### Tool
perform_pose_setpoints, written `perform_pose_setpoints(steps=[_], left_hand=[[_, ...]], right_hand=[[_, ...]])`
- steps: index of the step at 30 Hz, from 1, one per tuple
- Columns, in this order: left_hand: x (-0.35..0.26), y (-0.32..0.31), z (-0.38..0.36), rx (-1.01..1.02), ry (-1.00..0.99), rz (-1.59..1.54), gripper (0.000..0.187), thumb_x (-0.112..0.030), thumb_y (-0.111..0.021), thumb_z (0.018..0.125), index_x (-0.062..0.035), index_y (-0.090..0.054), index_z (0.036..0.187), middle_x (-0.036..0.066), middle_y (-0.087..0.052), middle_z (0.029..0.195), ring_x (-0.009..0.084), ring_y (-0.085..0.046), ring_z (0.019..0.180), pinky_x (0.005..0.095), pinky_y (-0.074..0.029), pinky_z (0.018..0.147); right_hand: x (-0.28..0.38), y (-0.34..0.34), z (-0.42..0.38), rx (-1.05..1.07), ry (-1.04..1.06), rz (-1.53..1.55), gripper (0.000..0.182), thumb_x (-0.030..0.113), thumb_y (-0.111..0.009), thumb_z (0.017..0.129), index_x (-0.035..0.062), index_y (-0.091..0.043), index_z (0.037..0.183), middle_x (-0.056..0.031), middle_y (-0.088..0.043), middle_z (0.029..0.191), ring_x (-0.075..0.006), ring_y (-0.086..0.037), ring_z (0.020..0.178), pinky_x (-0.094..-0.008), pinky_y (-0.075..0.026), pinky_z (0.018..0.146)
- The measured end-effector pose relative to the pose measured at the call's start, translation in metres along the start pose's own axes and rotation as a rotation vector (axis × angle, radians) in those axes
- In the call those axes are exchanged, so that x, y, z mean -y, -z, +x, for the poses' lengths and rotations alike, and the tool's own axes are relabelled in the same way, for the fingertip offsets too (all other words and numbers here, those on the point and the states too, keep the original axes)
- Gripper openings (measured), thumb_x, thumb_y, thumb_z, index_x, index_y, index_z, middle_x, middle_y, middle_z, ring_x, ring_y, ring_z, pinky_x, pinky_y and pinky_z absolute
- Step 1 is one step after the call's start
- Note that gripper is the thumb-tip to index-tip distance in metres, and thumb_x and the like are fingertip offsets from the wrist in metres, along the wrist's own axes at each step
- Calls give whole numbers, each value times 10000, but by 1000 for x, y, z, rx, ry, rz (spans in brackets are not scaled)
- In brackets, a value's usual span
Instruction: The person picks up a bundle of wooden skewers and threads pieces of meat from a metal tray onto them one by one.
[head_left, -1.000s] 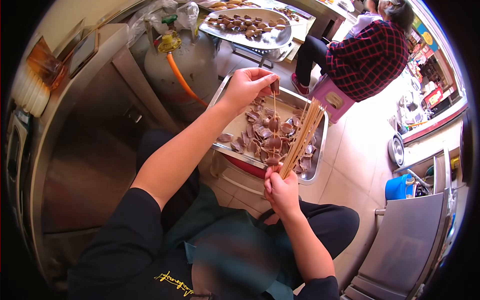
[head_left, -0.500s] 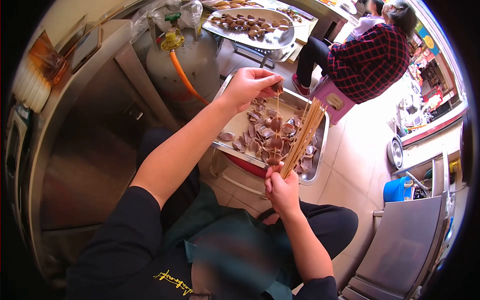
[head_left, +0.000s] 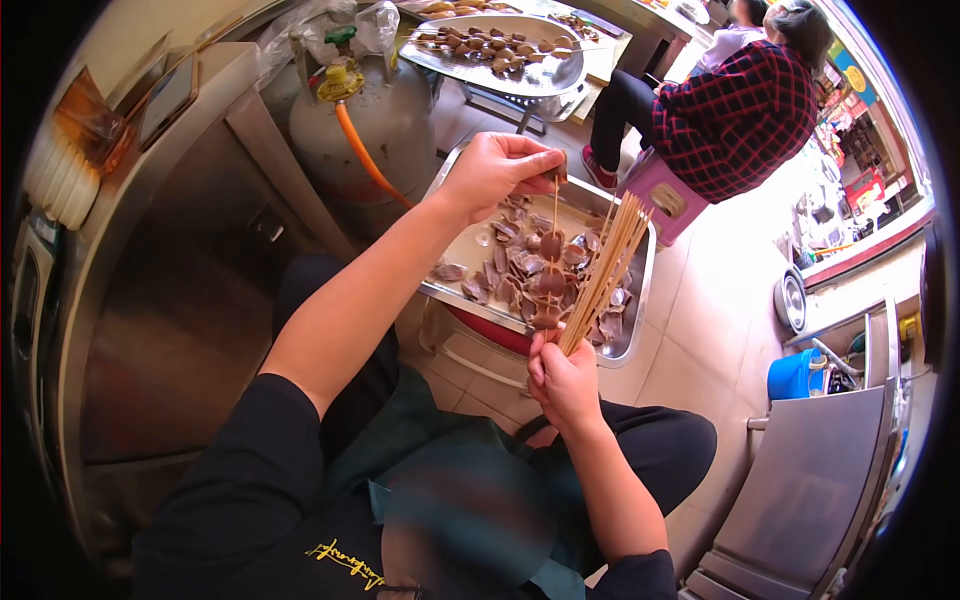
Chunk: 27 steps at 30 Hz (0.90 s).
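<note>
My left hand (head_left: 500, 178) pinches a dark piece of meat (head_left: 560, 174) at the upper tip of a thin skewer. Several brownish meat pieces (head_left: 551, 283) are threaded lower on that skewer. Closed around its lower end is my right hand (head_left: 566, 378), which also grips a thick bundle of bamboo skewers (head_left: 608, 270) fanning up to the right. Beneath both hands lies a metal tray (head_left: 630, 347) with many loose, flat meat pieces (head_left: 478, 286) in it.
Behind the tray stands a gas cylinder (head_left: 375, 125) with an orange hose (head_left: 365, 152). An oval platter (head_left: 440, 68) of loaded skewers is at the back. A person in a checked shirt (head_left: 745, 125) sits on a pink stool (head_left: 668, 205). Steel cabinets flank both sides; a blue bucket (head_left: 793, 375) stands right.
Both hands keep their grips and have barely moved. The view has shifted very slightly; the meat piece at the tip stays in my left fingers.
</note>
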<state>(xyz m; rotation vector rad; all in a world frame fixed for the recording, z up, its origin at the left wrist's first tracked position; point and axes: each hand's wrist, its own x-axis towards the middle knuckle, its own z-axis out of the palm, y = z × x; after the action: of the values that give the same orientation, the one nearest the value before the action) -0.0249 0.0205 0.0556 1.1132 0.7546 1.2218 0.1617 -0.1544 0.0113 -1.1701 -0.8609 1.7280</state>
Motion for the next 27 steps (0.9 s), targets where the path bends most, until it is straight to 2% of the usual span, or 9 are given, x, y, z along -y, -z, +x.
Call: perform_pose_setpoints(steps=[4,9,11,16,22,24,25,26,27], left_hand=[[0,1,0,46,37,14,247,-191,-694,896,29,-684,1008,100,-706,909,134,-673,754,258,-565,715],[5,-3,-1,95,109,31,262,-206,-701,890,23,-686,1017,96,-706,924,131,-676,760,261,-570,726],[10,-8,-2,100,116,17,227,-183,-723,869,19,-706,972,85,-715,889,115,-672,722,258,-585,697],[17,-12,-3,113,146,-14,236,-180,-719,872,20,-704,997,79,-714,895,106,-667,717,255,-587,690],[9,-8,-4,117,150,122,226,-171,-711,880,23,-706,997,68,-713,874,98,-662,708,231,-565,652],[-1,6,-1,187,87,457,221,-178,-718,867,11,-718,982,51,-715,847,83,-658,700,233,-544,633],[5,18,3,171,4,774,168,-169,-720,828,-49,-737,944,43,-725,835,129,-685,725,276,-541,651],[13,27,3,174,7,779,168,-169,-720,828,-49,-737,944,43,-725,835,129,-685,725,276,-541,651],[21,34,3,198,-87,1034,143,-146,-710,817,-59,-738,926,61,-724,834,170,-691,754,291,-545,690]], right_hand=[[2,-2,0,-14,6,13,103,36,-429,910,32,-521,863,-24,-445,564,-81,-329,389,-219,-268,328],[8,7,3,30,-104,81,104,47,-435,923,60,-515,859,-19,-433,560,-83,-325,392,-218,-256,322],[13,8,3,51,-114,107,103,51,-437,927,64,-515,861,-19,-431,560,-83,-324,394,-218,-254,321],[16,11,6,71,-121,160,102,53,-441,934,67,-516,867,-17,-432,563,-80,-319,396,-217,-247,316],[22,15,6,25,-109,146,111,35,-433,931,61,-526,876,-13,-430,560,-79,-310,387,-217,-233,306],[26,21,6,12,-72,155,121,19,-425,928,57,-529,879,-16,-428,551,-80,-310,380,-219,-232,302],[31,22,5,-3,-58,153,137,11,-409,930,55,-530,882,-14,-425,539,-81,-304,369,-222,-232,298],[33,26,5,-3,-58,159,137,11,-409,930,55,-530,882,-14,-425,539,-81,-304,369,-222,-232,298],[36,30,4,-4,-45,187,114,13,-429,912,53,-531,880,-16,-431,557,-84,-322,382,-226,-240,304]])
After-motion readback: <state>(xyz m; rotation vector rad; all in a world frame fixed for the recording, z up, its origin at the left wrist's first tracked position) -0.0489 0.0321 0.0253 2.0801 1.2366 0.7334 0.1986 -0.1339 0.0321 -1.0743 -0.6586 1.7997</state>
